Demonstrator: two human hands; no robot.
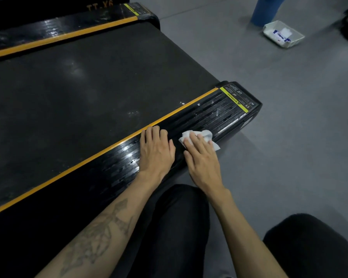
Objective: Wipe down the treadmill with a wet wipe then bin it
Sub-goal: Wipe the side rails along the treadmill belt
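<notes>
The treadmill (88, 87) fills the left of the view: a wide matte black belt w/ a dull, slightly scuffed surface and a few pale specks near its right edge. Along each side runs a glossy black rail (129, 155), ribbed lengthwise w/ fine grooves, edged on the belt side by a thin orange-yellow stripe (84, 163). The near rail ends in a rounded black cap carrying a yellow-green warning label (234, 100) w/ small print. Light glints off the wet-looking ribs.

The wipe (206, 136) is a small white sheet, crumpled and soft, lying on the near rail close to the label end. The right hand (202, 159) presses it flat to the rail, fingers straight and spread on top, grip open, not curled round it; the wipe's edges poke out past the fingertips and at the rail's outer edge.

The left hand (157, 151) rests palm-down on the same rail just beside the right, fingertips bent over the orange stripe onto the belt edge, holding nothing. The forearm has a tattoo.

Floor (289, 137) is smooth grey. Far right on it sits a shallow white tray (283, 34) holding white and blue packets, near a blue cylindrical thing (266, 9). Dark-trousered knees show at the bottom.
</notes>
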